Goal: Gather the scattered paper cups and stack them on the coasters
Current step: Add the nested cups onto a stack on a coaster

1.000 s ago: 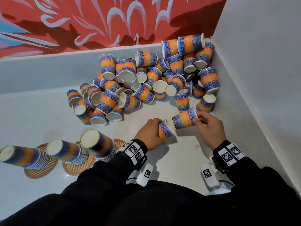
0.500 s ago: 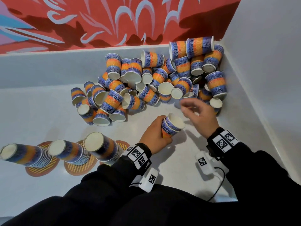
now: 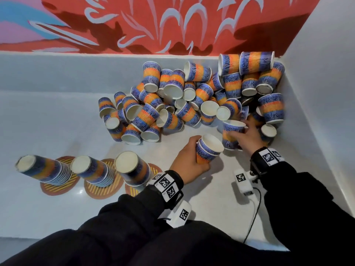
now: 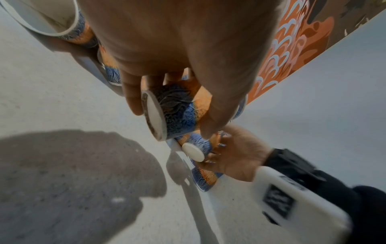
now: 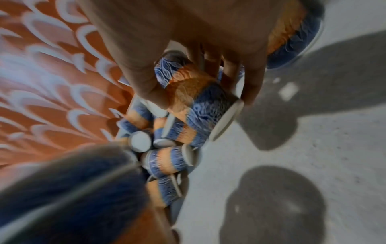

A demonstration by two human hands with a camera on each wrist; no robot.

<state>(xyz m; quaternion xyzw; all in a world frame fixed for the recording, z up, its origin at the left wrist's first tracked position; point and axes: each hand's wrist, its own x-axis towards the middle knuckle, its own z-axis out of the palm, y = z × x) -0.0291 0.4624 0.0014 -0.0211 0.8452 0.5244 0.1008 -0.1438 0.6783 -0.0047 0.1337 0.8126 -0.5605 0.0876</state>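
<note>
Blue-and-orange paper cups lie in a loose pile [image 3: 192,100] in the far right corner of the white surface. My left hand [image 3: 198,153] grips two nested cups [image 3: 208,150], mouth up and tilted; the left wrist view shows its fingers round the held cups [image 4: 175,113]. My right hand [image 3: 240,129] holds an upright cup [image 3: 230,137] at the pile's near edge, and in the right wrist view the fingers curl round that cup [image 5: 200,97]. Three upside-down stacks [image 3: 44,169] [image 3: 92,171] [image 3: 132,167] stand on striped coasters [image 3: 55,187] at the near left.
White walls [image 3: 317,93] close the corner on the right and at the back, under a red mural. A white sensor box with a cable [image 3: 243,181] hangs at the right wrist. Bare surface [image 3: 57,121] lies between the pile and the stacks.
My right hand slid its cup into the one in the left hand, then reached to the pile and took hold of another cup. The left hand stayed roughly in place.
</note>
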